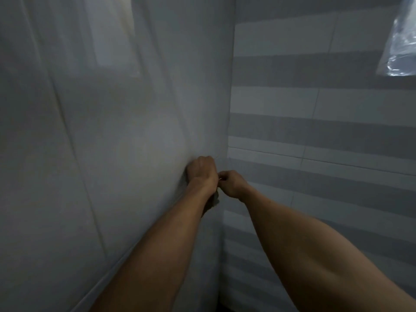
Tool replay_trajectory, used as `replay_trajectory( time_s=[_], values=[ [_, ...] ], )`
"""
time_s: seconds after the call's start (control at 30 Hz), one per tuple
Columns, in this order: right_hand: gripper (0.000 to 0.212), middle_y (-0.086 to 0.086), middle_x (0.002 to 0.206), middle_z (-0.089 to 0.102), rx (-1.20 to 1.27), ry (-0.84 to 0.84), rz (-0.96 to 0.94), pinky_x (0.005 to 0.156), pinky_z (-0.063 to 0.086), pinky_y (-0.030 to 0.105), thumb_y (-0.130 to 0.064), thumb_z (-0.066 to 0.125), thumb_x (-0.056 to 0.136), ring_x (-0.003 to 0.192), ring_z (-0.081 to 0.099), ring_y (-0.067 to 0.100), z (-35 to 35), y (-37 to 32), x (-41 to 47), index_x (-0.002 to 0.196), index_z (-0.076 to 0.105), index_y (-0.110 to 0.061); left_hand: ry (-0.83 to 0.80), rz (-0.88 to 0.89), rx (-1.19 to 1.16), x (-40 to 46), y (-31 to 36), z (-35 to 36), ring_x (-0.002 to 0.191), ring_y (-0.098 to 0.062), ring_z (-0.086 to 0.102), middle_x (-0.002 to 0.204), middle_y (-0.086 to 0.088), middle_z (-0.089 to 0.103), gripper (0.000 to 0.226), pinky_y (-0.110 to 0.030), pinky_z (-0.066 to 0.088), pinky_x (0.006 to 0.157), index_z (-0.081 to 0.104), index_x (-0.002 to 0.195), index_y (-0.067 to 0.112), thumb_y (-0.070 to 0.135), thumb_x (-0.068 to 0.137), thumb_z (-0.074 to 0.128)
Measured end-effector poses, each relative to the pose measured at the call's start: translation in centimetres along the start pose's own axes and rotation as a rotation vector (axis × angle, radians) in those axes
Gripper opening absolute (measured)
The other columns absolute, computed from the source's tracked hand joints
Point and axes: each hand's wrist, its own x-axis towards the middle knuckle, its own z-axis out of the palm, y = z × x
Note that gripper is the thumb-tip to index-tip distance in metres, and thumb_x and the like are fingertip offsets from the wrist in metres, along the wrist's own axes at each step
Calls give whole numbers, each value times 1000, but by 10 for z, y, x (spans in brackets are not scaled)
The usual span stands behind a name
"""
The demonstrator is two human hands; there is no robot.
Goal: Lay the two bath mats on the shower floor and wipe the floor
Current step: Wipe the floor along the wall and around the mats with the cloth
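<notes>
A pale, translucent shower curtain (117, 131) fills the left and middle of the head view. My left hand (201, 173) is closed on a bunch of the curtain near its right edge, where the fabric puckers. Right beside it, my right hand (231, 183) pinches the curtain's edge with closed fingers. Both forearms reach up from the bottom of the frame. No bath mat, cloth or shower floor shows.
A tiled wall (326, 136) with light and grey horizontal bands stands to the right of the curtain. A clear plastic bag (398, 46) hangs at the top right corner. A dark gap shows at the bottom below the curtain's edge.
</notes>
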Motion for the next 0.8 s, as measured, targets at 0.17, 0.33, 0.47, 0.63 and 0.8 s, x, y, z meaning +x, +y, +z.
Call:
replay_trajectory(
  time_s=[0.17, 0.33, 0.47, 0.63, 0.8],
  values=[
    [22, 3, 100, 69, -13, 52, 32, 80, 45, 31, -28, 62, 95, 97, 62, 20, -50, 11, 5, 99, 74, -11, 15, 125, 34, 29, 16, -32, 106, -28, 62, 118, -13, 64, 23, -32, 42, 71, 62, 113, 7, 13, 93, 55],
    [8, 5, 98, 69, 131, 81, 86, 87, 57, 38, -19, 67, 88, 97, 66, 22, -118, 47, -8, 96, 66, -17, -29, 241, -273, 49, 60, -20, 105, -36, 58, 120, -18, 57, 38, -33, 41, 73, 47, 125, 5, 27, 94, 51],
    [16, 5, 102, 70, 112, 92, 162, 85, 58, 39, -23, 63, 89, 95, 67, 21, -164, 101, -42, 103, 66, -29, -150, 389, -494, 51, 116, 20, 94, -31, 58, 110, -17, 60, 25, -37, 49, 77, 47, 116, 7, 21, 96, 43],
    [5, 6, 89, 69, 71, 211, 317, 82, 57, 43, -18, 64, 83, 87, 65, 23, -208, 192, -97, 87, 68, -18, -180, 654, -522, 34, 219, 81, 99, -33, 60, 109, -16, 66, 22, -38, 48, 80, 58, 109, 12, 25, 98, 44],
    [23, 10, 96, 72, 134, 316, 520, 66, 59, 29, -8, 62, 88, 79, 69, 18, -238, 293, -159, 107, 70, -18, -249, 931, -471, 1, 326, 137, 98, -32, 60, 108, -9, 66, 20, -36, 45, 75, 59, 106, 20, 30, 98, 44]
  ],
)
